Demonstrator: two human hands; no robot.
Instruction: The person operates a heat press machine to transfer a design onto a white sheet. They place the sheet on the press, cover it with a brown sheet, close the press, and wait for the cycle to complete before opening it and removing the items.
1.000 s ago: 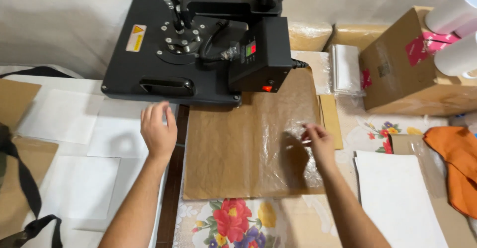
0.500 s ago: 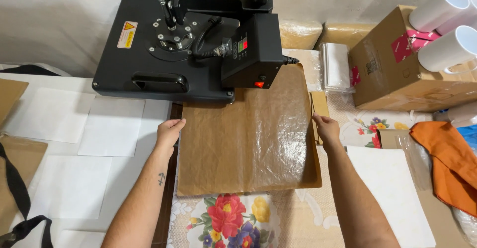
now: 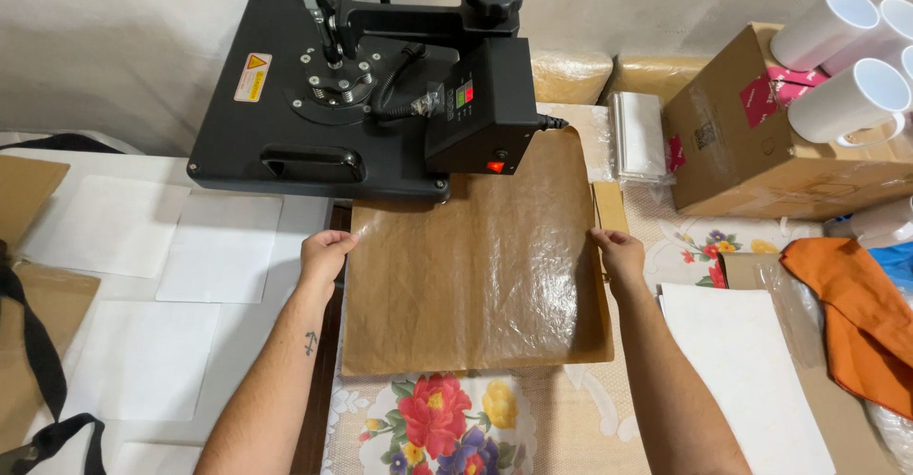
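Head view: a large brown sheet of paper (image 3: 475,266) lies flat on the lower plate of a black heat press (image 3: 366,95), whose upper plate is swung off to the left, leaving the sheet open to reach. The left hand (image 3: 325,254) is clamped on the sheet's left edge with its fingers curled over it, and the right hand (image 3: 618,252) pinches the right edge the same way; a grip on opposite sides at about the same height seems meant to keep the sheet taut and square. The near edge of the sheet reaches a flowered cloth (image 3: 437,427).

To the left, several white sheets (image 3: 219,247) are spread side by side on the table, with brown card and a black strap (image 3: 38,361) at the far edge. To the right lie another white sheet (image 3: 742,380), an orange cloth (image 3: 865,323), and a cardboard box (image 3: 761,142) with white mugs (image 3: 851,99) stacked on their sides on top.
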